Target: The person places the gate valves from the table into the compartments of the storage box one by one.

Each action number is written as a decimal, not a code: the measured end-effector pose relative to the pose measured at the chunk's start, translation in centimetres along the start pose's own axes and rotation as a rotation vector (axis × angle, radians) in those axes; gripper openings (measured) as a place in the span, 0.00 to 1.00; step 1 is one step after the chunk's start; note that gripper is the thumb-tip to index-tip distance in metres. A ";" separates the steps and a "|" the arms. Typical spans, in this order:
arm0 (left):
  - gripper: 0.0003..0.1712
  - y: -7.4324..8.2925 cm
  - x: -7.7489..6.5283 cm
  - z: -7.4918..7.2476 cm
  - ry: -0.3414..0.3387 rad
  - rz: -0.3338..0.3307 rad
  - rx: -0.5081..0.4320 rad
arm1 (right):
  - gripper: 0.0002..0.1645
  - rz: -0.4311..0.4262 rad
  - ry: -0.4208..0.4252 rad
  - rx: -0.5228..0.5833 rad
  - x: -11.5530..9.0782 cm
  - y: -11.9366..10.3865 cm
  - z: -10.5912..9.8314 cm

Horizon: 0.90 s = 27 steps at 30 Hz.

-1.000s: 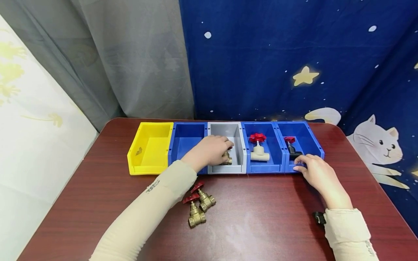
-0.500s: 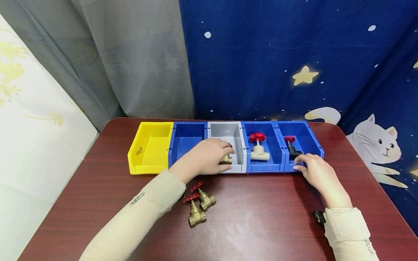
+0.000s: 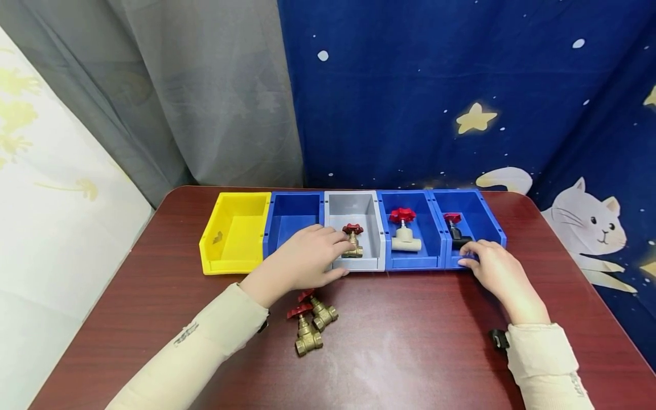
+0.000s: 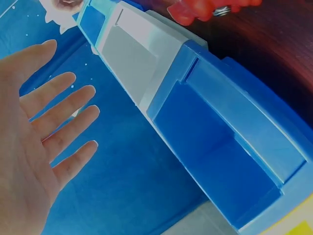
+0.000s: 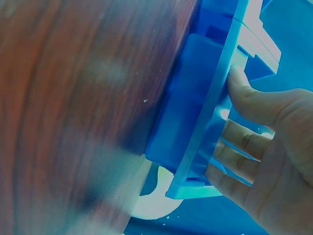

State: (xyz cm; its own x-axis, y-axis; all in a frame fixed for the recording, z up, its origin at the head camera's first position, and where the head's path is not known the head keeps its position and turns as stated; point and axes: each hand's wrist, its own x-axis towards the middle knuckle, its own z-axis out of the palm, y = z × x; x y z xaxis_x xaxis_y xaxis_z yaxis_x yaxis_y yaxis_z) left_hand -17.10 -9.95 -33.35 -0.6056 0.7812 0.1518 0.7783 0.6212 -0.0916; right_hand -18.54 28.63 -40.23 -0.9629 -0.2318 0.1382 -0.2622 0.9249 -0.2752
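My left hand (image 3: 310, 259) has its fingers spread just left of a brass gate valve (image 3: 352, 244) with a red handwheel, which stands in the grey bin (image 3: 380, 250). In the left wrist view the palm of the left hand (image 4: 44, 127) holds nothing. My right hand (image 3: 499, 273) rests at the front lip of the rightmost blue bin (image 3: 489, 219), beside a black valve (image 3: 459, 236) inside it. The right wrist view shows the thumb at the rim and the other fingers (image 5: 239, 161) reaching past it. Two more brass valves (image 3: 308, 339) lie together on the table, in front of the bins.
A cream plastic valve (image 3: 406, 240) with a red handwheel sits in the blue bin right of the grey one. Left of the grey bin stand another blue bin (image 3: 295, 213) and a yellow bin (image 3: 236, 228). Curtains (image 3: 389, 102) hang behind the table (image 3: 410, 341).
My left hand has let go of the brass valve in the grey bin and drawn back to the left, with its fingers opening. The right hand has stayed in place.
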 end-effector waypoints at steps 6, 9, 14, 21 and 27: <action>0.24 0.4 -1.2 -0.3 0.007 0.013 0.033 | 0.10 0.002 0.000 0.006 0.1 -0.1 -0.1; 0.24 0.6 -1.8 -0.3 0.015 0.005 0.035 | 0.09 0.004 -0.001 0.007 0.1 0.0 -0.1; 0.23 0.9 -2.6 0.0 0.040 0.009 0.045 | 0.10 0.004 0.003 0.002 0.1 0.1 0.0; 0.20 1.3 -3.9 0.5 0.053 0.075 0.071 | 0.11 0.015 -0.013 0.006 0.0 0.0 0.1; 0.22 1.7 -4.7 0.9 0.058 0.072 0.055 | 0.10 0.005 0.003 0.005 0.0 0.0 0.1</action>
State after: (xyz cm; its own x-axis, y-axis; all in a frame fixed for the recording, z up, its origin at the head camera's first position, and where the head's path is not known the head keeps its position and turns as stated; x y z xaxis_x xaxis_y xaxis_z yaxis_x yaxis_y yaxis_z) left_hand -13.01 -12.52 -35.07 -0.5367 0.8199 0.1995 0.8081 0.5675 -0.1581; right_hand -18.57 28.60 -40.28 -0.9641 -0.2262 0.1392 -0.2574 0.9247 -0.2804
